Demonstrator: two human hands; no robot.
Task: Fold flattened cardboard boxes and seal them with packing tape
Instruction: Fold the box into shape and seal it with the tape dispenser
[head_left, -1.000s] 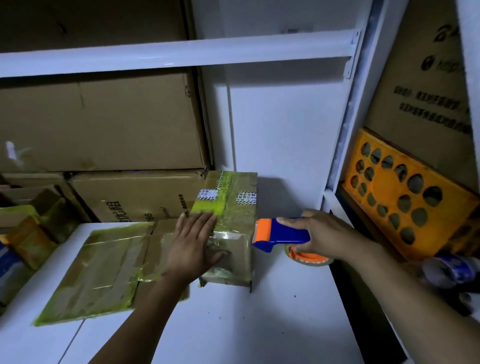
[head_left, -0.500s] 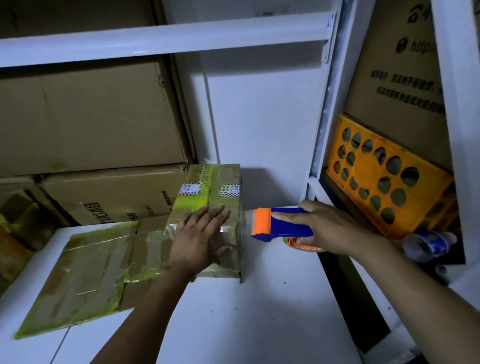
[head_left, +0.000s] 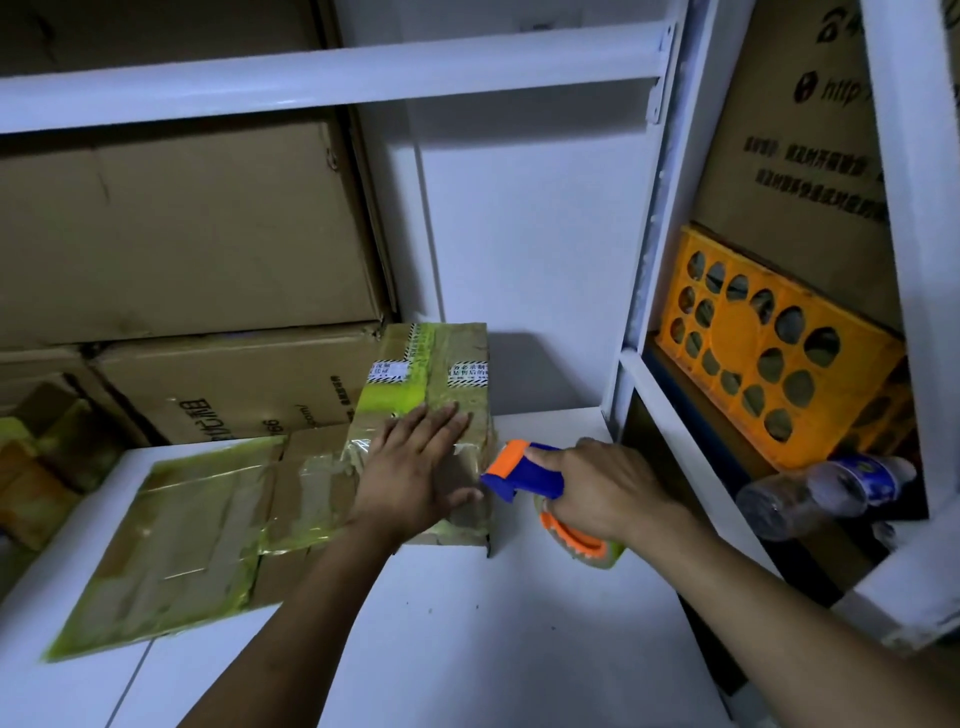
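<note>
Box (head_left: 452, 400) on white table (head_left: 467, 649) among shelves (head_left: 311, 78), flat left hand (head_left: 415, 478) atop, right hand (head_left: 608, 488) around tape dispenser (head_left: 519, 475)

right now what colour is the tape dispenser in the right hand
Blue with orange parts, on the tape dispenser in the head view.

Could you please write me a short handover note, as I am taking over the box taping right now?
Left hand: flat, fingers straight, pressing on top of the folded box.
Right hand: grips the tape dispenser, its orange nose at the box's right edge.
Things: the box stands on the white table; flattened cardboard lies to its left.
Done: this box is folded up; I cannot tell whether fresh tape is on it.
Left: probably pull tape across the top, then fold and seal the flattened cardboard.
</note>
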